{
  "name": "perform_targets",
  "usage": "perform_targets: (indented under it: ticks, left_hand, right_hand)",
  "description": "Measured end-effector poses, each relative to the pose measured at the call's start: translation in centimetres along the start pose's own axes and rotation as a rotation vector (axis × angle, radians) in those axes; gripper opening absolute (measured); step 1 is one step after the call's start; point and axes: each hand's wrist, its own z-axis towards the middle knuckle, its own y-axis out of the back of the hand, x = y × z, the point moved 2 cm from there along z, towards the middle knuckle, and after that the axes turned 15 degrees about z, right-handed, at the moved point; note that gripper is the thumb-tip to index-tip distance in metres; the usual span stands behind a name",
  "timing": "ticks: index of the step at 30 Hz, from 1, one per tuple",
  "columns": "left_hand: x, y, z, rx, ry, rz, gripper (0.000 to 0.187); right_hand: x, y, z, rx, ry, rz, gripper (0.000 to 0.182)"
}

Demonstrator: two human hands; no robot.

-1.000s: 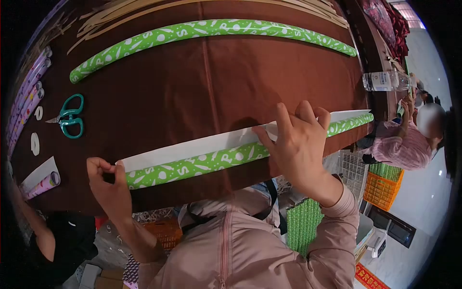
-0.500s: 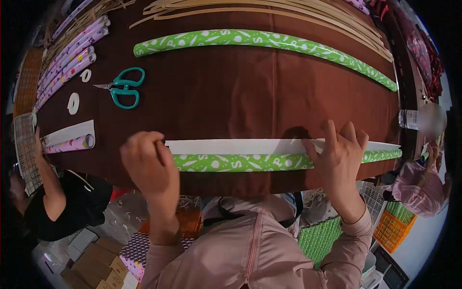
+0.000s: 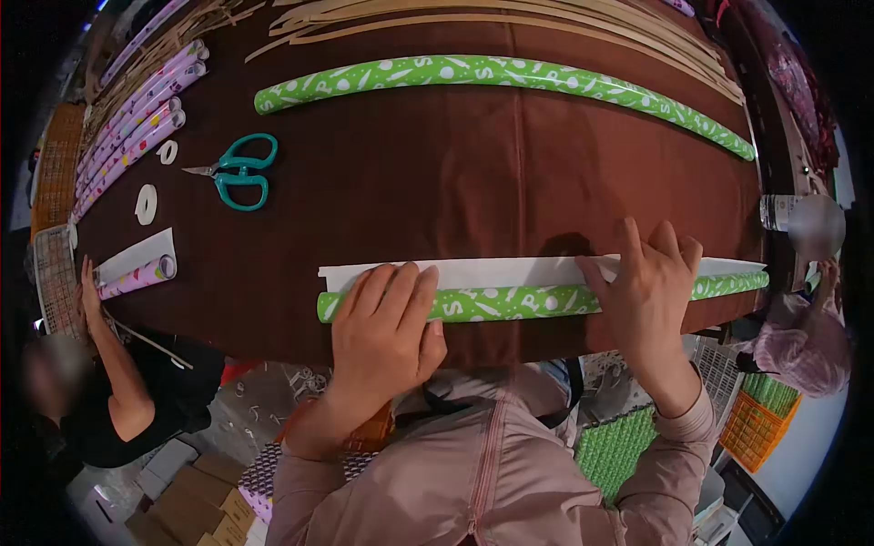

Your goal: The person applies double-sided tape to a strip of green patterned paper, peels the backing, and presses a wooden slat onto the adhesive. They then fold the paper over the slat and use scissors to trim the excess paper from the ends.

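A roll of green wrapping paper [image 3: 510, 302] with white print lies along the near side of the table, a white strip of its loose edge [image 3: 519, 272] showing behind it. My left hand [image 3: 387, 314] rests on the roll near its left end, fingers stretched flat over the green paper and the white edge. Farther right, my right hand [image 3: 648, 287] is over the roll with fingers spread, its thumb touching the white edge. The part of the roll under each hand is hidden. A second green roll [image 3: 510, 73] lies beyond, toward the back.
Teal-handled scissors [image 3: 241, 173] and a white tape roll [image 3: 146, 205] lie at left, near several pink-purple rolls [image 3: 146, 136]. Brown strips [image 3: 510, 20] run along the back. A co-worker's hand [image 3: 91, 291] is beside a pink roll [image 3: 137, 278]. Another person [image 3: 806, 341] is at right.
My left hand has moved right from the roll's left end and flattened onto it, uncovering that end. My right hand has barely moved. The co-worker at left has shifted.
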Motion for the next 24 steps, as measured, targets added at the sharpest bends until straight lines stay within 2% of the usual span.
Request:
perform_targets:
  ticks: [8, 12, 17, 20, 21, 24]
  left_hand:
    - [2.0, -0.2, -2.2, 0.028, 0.003, 0.038, 0.042]
    - [2.6, -0.6, -3.8, -0.006, 0.083, 0.167, 0.043]
    - [1.6, -0.9, -3.8, -0.045, 0.274, 0.308, 0.042]
    - [-0.6, -0.1, -2.0, -0.023, 0.264, 0.316, 0.041]
    - [-1.4, -0.4, -1.5, -0.003, 0.192, 0.242, 0.042]
    - [-4.1, -1.4, -0.3, 0.003, 0.151, 0.074, 0.043]
  right_hand:
    - [-0.1, 0.0, 0.0, -0.012, -0.011, 0.042, 0.053]
    - [0.0, -0.1, -0.2, -0.023, -0.017, 0.049, 0.052]
    - [0.1, -0.1, -0.3, -0.045, -0.012, 0.051, 0.052]
    - [0.0, -0.1, -0.3, -0.037, -0.023, 0.042, 0.052]
    - [0.0, -0.1, -0.3, -0.051, -0.009, 0.035, 0.052]
    - [0.0, 0.1, -0.2, -0.037, -0.021, 0.077, 0.052]
